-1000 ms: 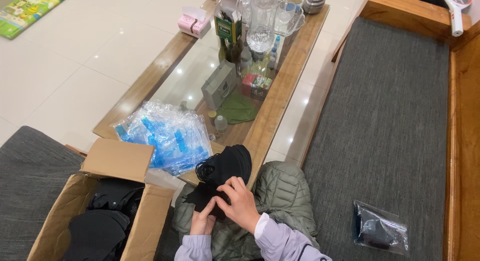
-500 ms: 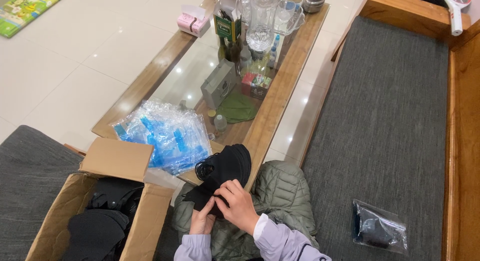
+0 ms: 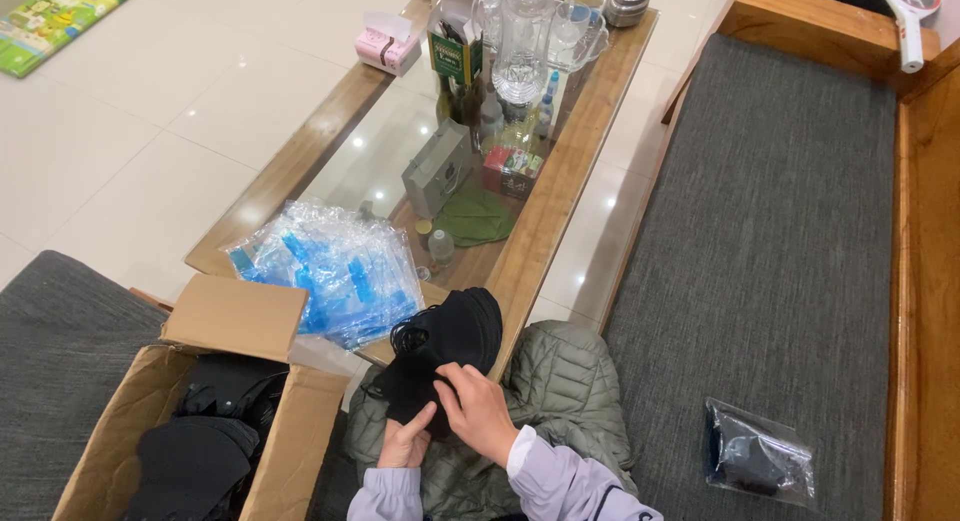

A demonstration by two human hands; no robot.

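Black mask (image 3: 415, 386) pinched between both hands, left hand (image 3: 405, 443) beneath, right hand (image 3: 480, 411) above

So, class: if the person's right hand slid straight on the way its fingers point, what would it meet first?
The right hand points up and left over the black mask it holds; next in line looks like the stack of black masks, though depth is unclear.

left hand (image 3: 402, 443): largely covered by the black masks (image 3: 440, 356) and the right hand (image 3: 480, 413)
cardboard box (image 3: 110, 451): cut off by the bottom edge
racket (image 3: 905, 21): head cropped at the top
sealed bag (image 3: 757, 453): dark contents unclear
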